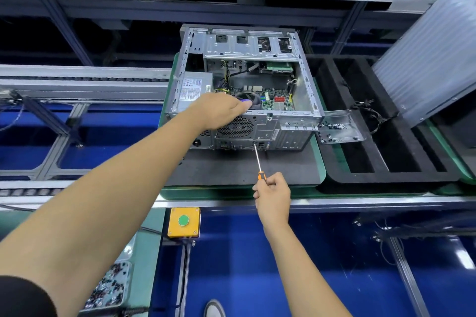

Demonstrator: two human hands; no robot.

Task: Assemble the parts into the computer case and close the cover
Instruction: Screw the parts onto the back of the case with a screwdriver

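An open grey computer case (306, 90) lies on a dark mat, its rear panel facing me and its motherboard (273, 101) exposed. My left hand (219, 110) reaches over the rear top edge of the case and rests there, fingertips near the dark fan inside. My right hand (273, 194) grips the orange-and-black handle of a screwdriver (257, 158). The screwdriver's tip touches the rear panel just above the ports. A silver power supply (192, 90) sits in the case's left side.
A small metal bracket (340, 126) with loose screws lies right of the case. Black foam trays (386, 136) stand further right, a grey ribbed panel (432, 54) leaning above them. A yellow box with a green button (183, 221) sits below the bench edge. A bin of screws (110, 288) is lower left.
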